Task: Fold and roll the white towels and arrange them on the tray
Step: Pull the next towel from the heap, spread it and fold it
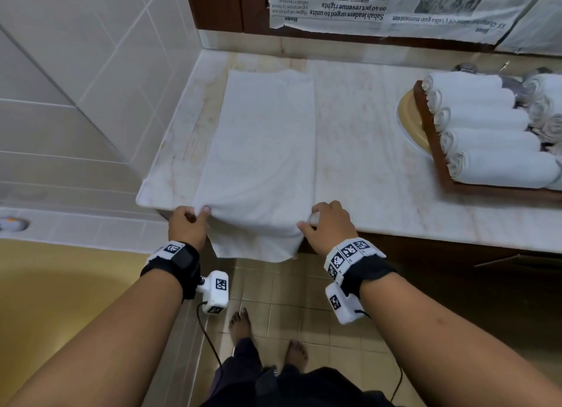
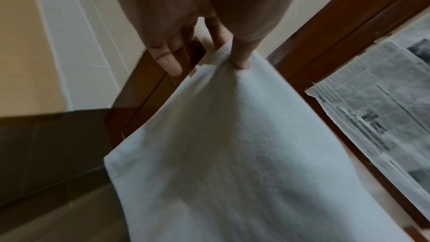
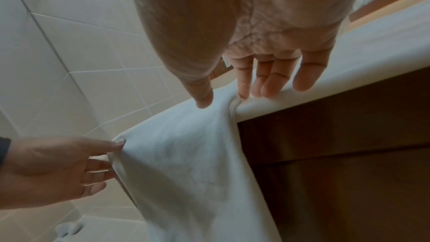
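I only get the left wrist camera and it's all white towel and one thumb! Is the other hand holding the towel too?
Observer: Yes. The right hand pinches the towel at the counter edge, thumb and forefinger.
Operator: Is the whole towel hanging down?
Observer: No. Most lies flat on the counter; only the near end hangs over the front.
Operator: Are any towels done yet?
Observer: Yes, rolled towels lie side by side on the wooden tray at the right.
Operator: What does my hand look like from above?
Observer: The left hand grips the towel's other near corner.
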Motion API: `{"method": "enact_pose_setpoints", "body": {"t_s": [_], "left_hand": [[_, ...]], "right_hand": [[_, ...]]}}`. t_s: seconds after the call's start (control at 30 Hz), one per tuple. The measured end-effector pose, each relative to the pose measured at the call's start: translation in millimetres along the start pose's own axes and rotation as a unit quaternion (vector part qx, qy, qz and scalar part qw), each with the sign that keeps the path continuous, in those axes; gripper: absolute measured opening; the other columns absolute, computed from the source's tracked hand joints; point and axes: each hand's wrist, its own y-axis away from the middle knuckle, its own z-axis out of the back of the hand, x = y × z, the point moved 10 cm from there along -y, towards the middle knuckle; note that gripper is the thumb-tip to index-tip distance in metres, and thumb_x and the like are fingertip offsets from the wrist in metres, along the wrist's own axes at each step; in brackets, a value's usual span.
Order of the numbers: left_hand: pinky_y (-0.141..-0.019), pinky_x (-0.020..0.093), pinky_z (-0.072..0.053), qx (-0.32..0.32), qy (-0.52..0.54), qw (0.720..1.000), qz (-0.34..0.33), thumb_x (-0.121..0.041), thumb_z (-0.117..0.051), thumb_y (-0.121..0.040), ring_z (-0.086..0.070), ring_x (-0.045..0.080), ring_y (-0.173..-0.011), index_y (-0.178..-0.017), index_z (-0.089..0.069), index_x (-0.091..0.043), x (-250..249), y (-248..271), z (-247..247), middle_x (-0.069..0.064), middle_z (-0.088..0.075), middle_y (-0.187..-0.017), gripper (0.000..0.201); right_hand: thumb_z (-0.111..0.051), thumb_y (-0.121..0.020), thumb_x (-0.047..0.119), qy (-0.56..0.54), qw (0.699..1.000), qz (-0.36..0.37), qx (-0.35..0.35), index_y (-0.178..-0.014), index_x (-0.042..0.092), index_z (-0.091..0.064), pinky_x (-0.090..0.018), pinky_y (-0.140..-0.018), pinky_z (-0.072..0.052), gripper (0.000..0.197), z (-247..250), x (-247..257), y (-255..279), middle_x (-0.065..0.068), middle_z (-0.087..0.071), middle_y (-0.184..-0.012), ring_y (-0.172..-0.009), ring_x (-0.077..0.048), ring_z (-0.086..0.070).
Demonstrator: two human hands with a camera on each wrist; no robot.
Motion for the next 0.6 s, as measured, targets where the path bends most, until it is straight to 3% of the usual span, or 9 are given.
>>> {"method": "enact_pose_setpoints", "body": {"t_s": [0.1, 0.2, 0.27, 0.33, 0.4, 0.47, 0.53, 0.6], "left_hand": [[-0.074, 0.030, -0.037, 0.008, 0.003, 1.000, -0.014, -0.034, -0.066, -0.092, -0.052, 0.025, -0.078, -0.092, -0.049, -0.011, -1.0, 1.6, -4.7, 0.003, -0.053, -0.082, 0.028], [-0.074, 0.031, -0.042, 0.001, 0.016, 1.000, 0.001, -0.034, -0.068, -0.091, -0.058, 0.028, -0.080, -0.098, -0.051, -0.009, 12.6, 1.8, -3.4, 0.006, -0.058, -0.085, 0.031], [-0.080, 0.032, -0.047, -0.014, 0.050, 0.999, 0.017, -0.033, -0.069, -0.090, -0.063, 0.027, -0.088, -0.107, -0.056, -0.006, 18.0, 6.1, 1.0, 0.007, -0.065, -0.093, 0.035], [-0.083, 0.028, -0.050, -0.015, 0.129, 0.991, 0.030, -0.033, -0.068, -0.091, -0.065, 0.021, -0.089, -0.113, -0.060, -0.005, 17.3, 17.6, 1.9, 0.008, -0.068, -0.098, 0.037], [-0.069, 0.017, -0.048, 0.030, 0.143, 0.988, 0.042, -0.038, -0.067, -0.091, -0.064, 0.015, -0.079, -0.103, -0.067, -0.006, 16.4, 37.0, -7.7, 0.007, -0.070, -0.092, 0.033], [-0.058, 0.020, -0.045, 0.116, 0.045, 0.992, 0.036, -0.039, -0.067, -0.091, -0.065, 0.015, -0.074, -0.088, -0.071, -0.010, 23.8, 58.2, -25.1, 0.006, -0.073, -0.086, 0.030], [-0.063, 0.024, -0.047, 0.150, -0.016, 0.989, 0.008, -0.033, -0.068, -0.092, -0.068, 0.020, -0.081, -0.088, -0.071, -0.012, 25.1, 69.3, -28.7, 0.005, -0.073, -0.087, 0.021], [-0.069, 0.028, -0.052, 0.154, 0.008, 0.988, -0.007, -0.031, -0.066, -0.093, -0.070, 0.021, -0.084, -0.087, -0.072, -0.015, 9.7, 74.4, -22.8, 0.001, -0.074, -0.085, 0.019]], "right_hand": [[-0.062, -0.091, 0.043, -0.013, 0.999, -0.031, 0.005, -0.115, 0.015, -0.056, -0.041, -0.093, -0.048, 0.038, -2.3, 4.6, -8.4, -0.006, -0.053, -0.117, -0.109, -0.027, -0.054], [-0.055, -0.094, 0.034, -0.003, 0.999, -0.034, 0.010, -0.097, 0.011, -0.056, -0.039, -0.081, -0.050, 0.023, -1.4, 7.0, -17.3, -0.008, -0.058, -0.102, -0.095, -0.029, -0.058], [-0.052, -0.097, 0.028, -0.089, 0.995, -0.036, -0.019, -0.091, 0.011, -0.048, -0.034, -0.064, -0.042, 0.018, 5.8, 2.3, -17.9, -0.006, -0.054, -0.087, -0.079, -0.025, -0.053], [-0.051, -0.099, 0.026, -0.199, 0.977, -0.037, -0.062, -0.093, 0.010, -0.047, -0.030, -0.056, -0.036, 0.018, 14.3, -5.9, -11.3, -0.003, -0.051, -0.079, -0.069, -0.020, -0.049], [-0.056, -0.097, 0.030, -0.272, 0.959, -0.052, -0.063, -0.098, 0.012, -0.047, -0.028, -0.058, -0.038, 0.020, 9.9, -17.4, -2.6, 0.000, -0.054, -0.081, -0.072, -0.018, -0.053], [-0.066, -0.092, 0.035, -0.284, 0.956, -0.074, -0.016, -0.106, 0.016, -0.045, -0.029, -0.068, -0.042, 0.031, -7.0, -26.3, 7.8, 0.002, -0.058, -0.091, -0.083, -0.017, -0.059], [-0.069, -0.090, 0.030, -0.273, 0.957, -0.094, 0.025, -0.113, 0.017, -0.043, -0.029, -0.078, -0.043, 0.037, -21.3, -35.5, 16.3, 0.003, -0.058, -0.099, -0.094, -0.020, -0.060], [-0.067, -0.091, 0.026, -0.252, 0.962, -0.102, 0.036, -0.120, 0.016, -0.042, -0.029, -0.079, -0.043, 0.039, -18.4, -42.0, 21.5, 0.000, -0.058, -0.107, -0.094, -0.020, -0.058]]}}
